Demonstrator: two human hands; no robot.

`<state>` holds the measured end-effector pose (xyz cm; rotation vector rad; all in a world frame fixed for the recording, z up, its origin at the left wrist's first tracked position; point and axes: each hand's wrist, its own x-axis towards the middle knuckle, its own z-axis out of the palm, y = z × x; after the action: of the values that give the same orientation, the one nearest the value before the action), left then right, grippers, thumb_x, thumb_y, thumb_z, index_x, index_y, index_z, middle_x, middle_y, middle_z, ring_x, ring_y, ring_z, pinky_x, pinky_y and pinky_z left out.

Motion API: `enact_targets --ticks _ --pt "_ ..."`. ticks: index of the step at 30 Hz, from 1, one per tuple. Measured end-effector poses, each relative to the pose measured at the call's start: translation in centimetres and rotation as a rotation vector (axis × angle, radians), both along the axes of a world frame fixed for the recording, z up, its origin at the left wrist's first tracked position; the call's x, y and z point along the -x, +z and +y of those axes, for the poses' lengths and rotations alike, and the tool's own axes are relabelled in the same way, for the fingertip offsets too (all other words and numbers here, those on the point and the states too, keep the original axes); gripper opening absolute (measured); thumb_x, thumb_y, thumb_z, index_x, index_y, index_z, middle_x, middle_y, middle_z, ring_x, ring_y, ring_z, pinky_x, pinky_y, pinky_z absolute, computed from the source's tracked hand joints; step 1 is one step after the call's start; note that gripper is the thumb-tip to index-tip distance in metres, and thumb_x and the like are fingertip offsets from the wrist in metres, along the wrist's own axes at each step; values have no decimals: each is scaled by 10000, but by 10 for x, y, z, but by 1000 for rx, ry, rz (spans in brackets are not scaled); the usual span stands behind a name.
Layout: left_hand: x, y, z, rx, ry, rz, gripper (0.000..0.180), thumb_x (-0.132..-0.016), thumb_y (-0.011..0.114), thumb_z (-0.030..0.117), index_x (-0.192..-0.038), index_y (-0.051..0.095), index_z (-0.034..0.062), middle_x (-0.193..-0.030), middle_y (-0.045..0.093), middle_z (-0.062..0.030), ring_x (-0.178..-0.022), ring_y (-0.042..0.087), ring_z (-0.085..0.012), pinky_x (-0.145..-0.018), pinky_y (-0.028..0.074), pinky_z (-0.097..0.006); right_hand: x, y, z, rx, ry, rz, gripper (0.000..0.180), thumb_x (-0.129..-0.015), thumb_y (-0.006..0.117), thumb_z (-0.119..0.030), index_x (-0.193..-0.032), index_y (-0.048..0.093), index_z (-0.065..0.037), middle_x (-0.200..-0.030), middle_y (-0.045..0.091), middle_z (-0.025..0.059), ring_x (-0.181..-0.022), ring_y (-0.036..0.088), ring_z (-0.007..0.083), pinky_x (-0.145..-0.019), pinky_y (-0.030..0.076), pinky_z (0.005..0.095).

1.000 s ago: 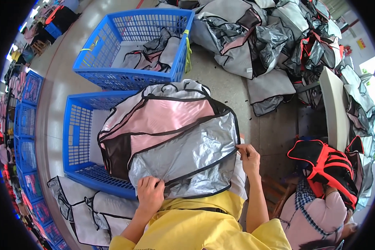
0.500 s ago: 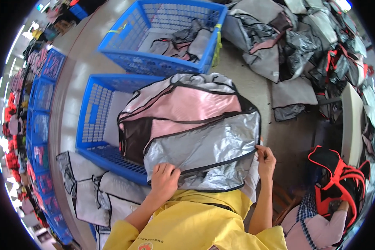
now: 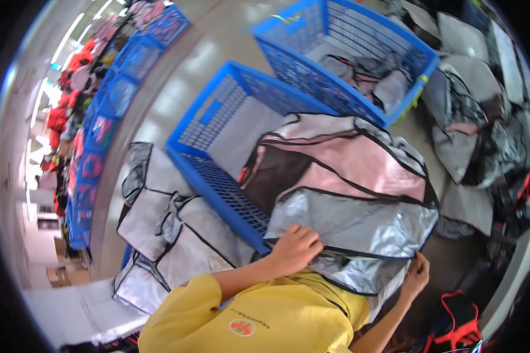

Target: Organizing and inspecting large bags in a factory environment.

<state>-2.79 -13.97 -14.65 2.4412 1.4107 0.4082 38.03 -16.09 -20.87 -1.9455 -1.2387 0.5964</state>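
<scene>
In front of me lies a large soft bag (image 3: pixel 359 165) with pink panels, a dark mesh part, a shiny silver lining and black-bound edges. It rests partly over the near blue crate (image 3: pixel 215 106) and reaches to my waist. My left hand (image 3: pixel 297 250) is closed on the near black-bound edge of the silver panel, fingers curled. At the bag's right corner my right hand (image 3: pixel 417 275) pinches the bound edge between thumb and fingers.
Beyond stands a second blue crate (image 3: pixel 350 56) with grey and pink pieces inside. Grey sewn bags (image 3: pixel 182 229) lie to my left. More bags (image 3: pixel 474 117) are heaped at the right. Stacked blue crates (image 3: pixel 115 91) line the far left. A black-and-red item (image 3: pixel 456 329) is at the lower right.
My view has swung left, so the crates and bag appear farther right. Both hands keep their places on the bag's edge. The co-worker at lower right has mostly left the view.
</scene>
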Motion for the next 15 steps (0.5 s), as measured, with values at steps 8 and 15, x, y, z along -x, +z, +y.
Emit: enact_targets --ticks 8,15 --pt "-5 -6 -9 -71 -7 -17 118 -764 638 183 -872 660 138 -926 568 -18 -947 568 -192 -875 399 -366 4 48 54 32 -39 -5 199 -1059 568 -106 -1157 686 20 -1034 701 50 -913 630 137 -855 496 273" --pt "-6 -1 -5 -48 -3 -104 105 -778 613 172 -862 664 137 -899 569 -25 -924 577 -203 -879 402 -364 23 83 138 -173 52 -248 236 -1040 611 -144 -1219 706 -23 -1112 734 100 -999 682 193 -877 531 316"
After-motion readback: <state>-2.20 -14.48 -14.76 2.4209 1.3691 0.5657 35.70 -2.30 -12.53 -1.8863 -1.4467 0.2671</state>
